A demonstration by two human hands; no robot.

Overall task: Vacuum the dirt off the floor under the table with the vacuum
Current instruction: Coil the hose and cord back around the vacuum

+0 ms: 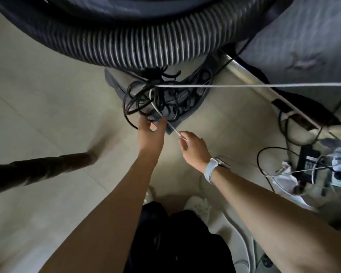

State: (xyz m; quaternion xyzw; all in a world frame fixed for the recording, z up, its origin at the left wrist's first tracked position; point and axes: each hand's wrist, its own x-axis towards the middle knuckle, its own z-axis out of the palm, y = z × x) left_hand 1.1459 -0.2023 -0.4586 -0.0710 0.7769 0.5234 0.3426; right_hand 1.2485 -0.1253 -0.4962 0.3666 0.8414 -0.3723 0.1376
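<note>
I've got my left hand [151, 133] down in the tangle of black cords [156, 101] on the pale tiled floor [47, 107], fingers curled among them, grip unclear, I think. My right hand [193, 147] pinches the thin white cable [170, 126]. The thick ribbed grey vacuum hose [138, 46] arcs just above the tangle.

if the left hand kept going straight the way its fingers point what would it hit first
Most likely the tangle of black cables just beyond the left hand, whose fingertips are already at its near edge; depth is hard to judge.
</note>
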